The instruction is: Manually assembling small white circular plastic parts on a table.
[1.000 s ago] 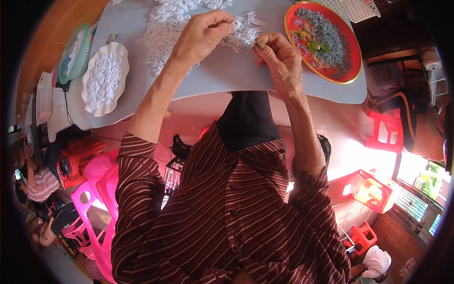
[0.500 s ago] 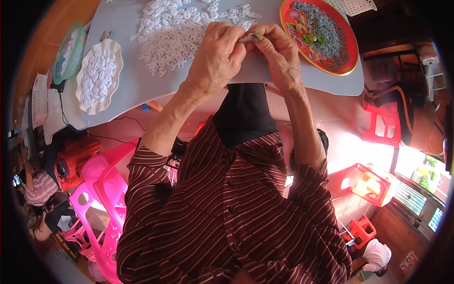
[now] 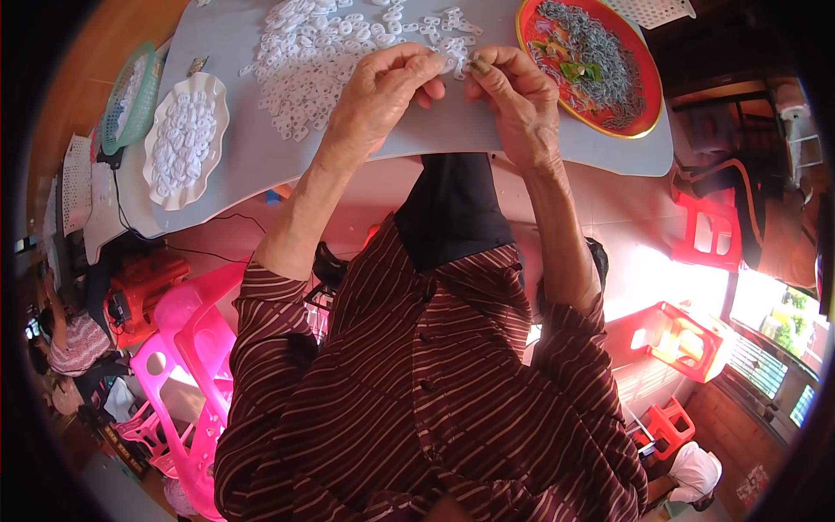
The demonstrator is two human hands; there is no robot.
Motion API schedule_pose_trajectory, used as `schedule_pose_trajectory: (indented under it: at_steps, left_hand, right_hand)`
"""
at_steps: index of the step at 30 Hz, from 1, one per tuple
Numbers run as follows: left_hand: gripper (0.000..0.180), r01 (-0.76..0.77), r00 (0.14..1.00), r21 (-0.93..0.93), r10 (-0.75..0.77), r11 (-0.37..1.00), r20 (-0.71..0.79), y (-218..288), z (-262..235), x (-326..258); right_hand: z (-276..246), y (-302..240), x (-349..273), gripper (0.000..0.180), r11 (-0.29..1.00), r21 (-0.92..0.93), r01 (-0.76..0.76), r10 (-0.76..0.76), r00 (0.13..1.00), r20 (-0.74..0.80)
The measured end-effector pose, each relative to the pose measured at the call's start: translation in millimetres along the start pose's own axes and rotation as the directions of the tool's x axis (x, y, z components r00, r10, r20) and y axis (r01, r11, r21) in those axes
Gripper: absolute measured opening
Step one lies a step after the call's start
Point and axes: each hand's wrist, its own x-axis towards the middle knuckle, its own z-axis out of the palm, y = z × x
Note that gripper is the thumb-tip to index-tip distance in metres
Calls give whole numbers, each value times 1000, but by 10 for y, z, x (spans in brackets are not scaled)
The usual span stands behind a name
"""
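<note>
My left hand (image 3: 383,96) is above the near part of the grey table (image 3: 243,165), its thumb and forefinger pinched together. Facing it, my right hand (image 3: 520,104) has its thumb and fingertips pressed together too. A narrow gap separates the fingertips. What either pinch holds is too small to make out. Under and beyond my hands lies a spread of small white plastic pieces (image 3: 304,91), some with holes, others oval. A red tray (image 3: 648,96) with a gold rim holds a heap of small grey metal parts (image 3: 600,74), right of my right hand.
On the left stand a cream scalloped dish (image 3: 217,130) of white oval pieces and a green basket (image 3: 139,130). A white perforated basket (image 3: 648,10) is at the far right. Pink chairs (image 3: 187,348) and red stools (image 3: 691,339) surround me. Another person (image 3: 78,339) is at lower left.
My hands have drawn apart, the left moving slightly left and the right slightly right. Half a second ago the fingertips met around a small pale piece.
</note>
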Motion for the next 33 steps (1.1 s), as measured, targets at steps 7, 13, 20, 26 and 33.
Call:
schedule_pose_trajectory:
  at_steps: [7, 13, 20, 26, 33]
  left_hand:
    - [25, -80, 996, -73, 76, 994, -47, -7, -42, 72]
    - [27, -93, 996, 16, 94, 995, -10, -28, -48, 91]
    - [28, -182, 982, 356, 190, 917, 13, 65, -31, 84]
    - [29, -183, 982, 462, 181, 868, 50, 66, 16, 65]
    - [28, -219, 970, 490, 244, 844, 12, -1, 102, 24]
  right_hand:
    - [64, -33, 1, 19, 997, -72, 22, -20, 999, 29]
    - [84, -70, 0, 25, 995, -97, 5, -3, 1000, 18]
    - [83, -71, -6, 27, 993, -117, 12, -11, 1000, 15]
    - [78, -49, -12, 26, 986, -166, 23, -22, 1000, 8]
    - [84, -62, -8, 26, 984, -178, 6, -8, 1000, -8]
